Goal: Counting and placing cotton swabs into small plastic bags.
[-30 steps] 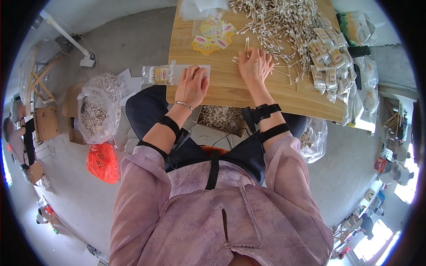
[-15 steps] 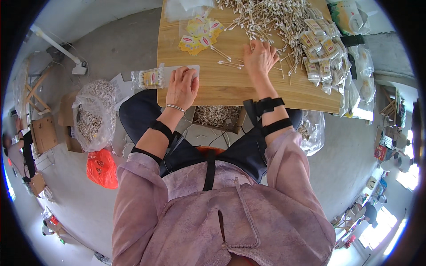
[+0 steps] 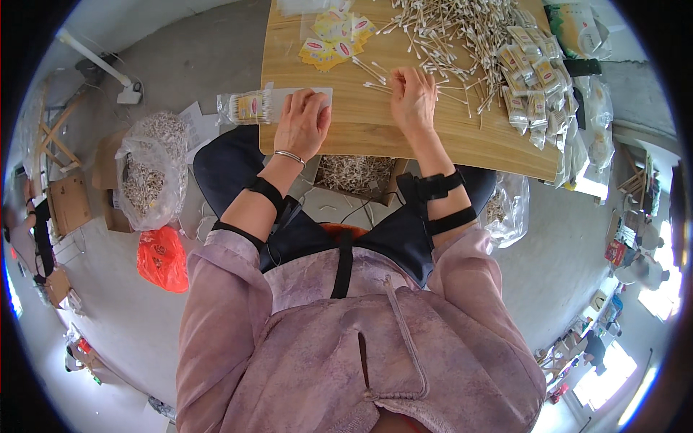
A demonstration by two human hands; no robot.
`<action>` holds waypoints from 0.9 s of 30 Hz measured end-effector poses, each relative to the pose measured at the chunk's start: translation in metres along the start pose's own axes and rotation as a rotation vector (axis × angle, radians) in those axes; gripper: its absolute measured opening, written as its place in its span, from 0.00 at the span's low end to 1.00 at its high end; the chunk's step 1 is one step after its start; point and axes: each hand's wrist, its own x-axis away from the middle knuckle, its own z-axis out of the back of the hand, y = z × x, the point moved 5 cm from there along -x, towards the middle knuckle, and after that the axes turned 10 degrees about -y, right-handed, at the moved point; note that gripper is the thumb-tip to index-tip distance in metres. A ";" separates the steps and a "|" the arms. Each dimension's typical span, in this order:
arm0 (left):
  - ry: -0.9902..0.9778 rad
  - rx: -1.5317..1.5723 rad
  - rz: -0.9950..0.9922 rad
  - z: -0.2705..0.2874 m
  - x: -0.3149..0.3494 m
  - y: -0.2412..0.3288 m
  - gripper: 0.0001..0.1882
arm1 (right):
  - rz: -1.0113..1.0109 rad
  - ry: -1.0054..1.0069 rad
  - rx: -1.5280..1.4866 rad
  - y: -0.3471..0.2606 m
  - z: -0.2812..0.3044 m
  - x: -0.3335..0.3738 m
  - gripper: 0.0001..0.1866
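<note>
The left hand (image 3: 303,124) lies palm-down on the wooden table (image 3: 375,133), its fingers together and pressing on a clear packet of cotton swabs (image 3: 268,106) that sticks out past the fingertips over the table's left edge. The right hand (image 3: 413,99) rests flat with fingers slightly spread on loose cotton swabs (image 3: 375,76) just left of its fingertips. Beyond those fingers spreads a large swab heap (image 3: 462,29); filled small packets (image 3: 538,86) lie to their right, yellow labels (image 3: 333,40) ahead of the left fingers.
</note>
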 end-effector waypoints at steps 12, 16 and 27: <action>0.002 0.000 -0.010 -0.001 0.000 -0.002 0.11 | -0.057 0.255 0.166 0.024 0.027 0.018 0.07; 0.003 0.006 -0.009 -0.001 -0.001 -0.001 0.11 | -0.061 0.070 0.229 0.017 0.016 0.013 0.05; 0.006 0.008 -0.007 -0.001 0.001 -0.001 0.11 | 0.085 0.119 0.105 -0.005 0.025 0.012 0.04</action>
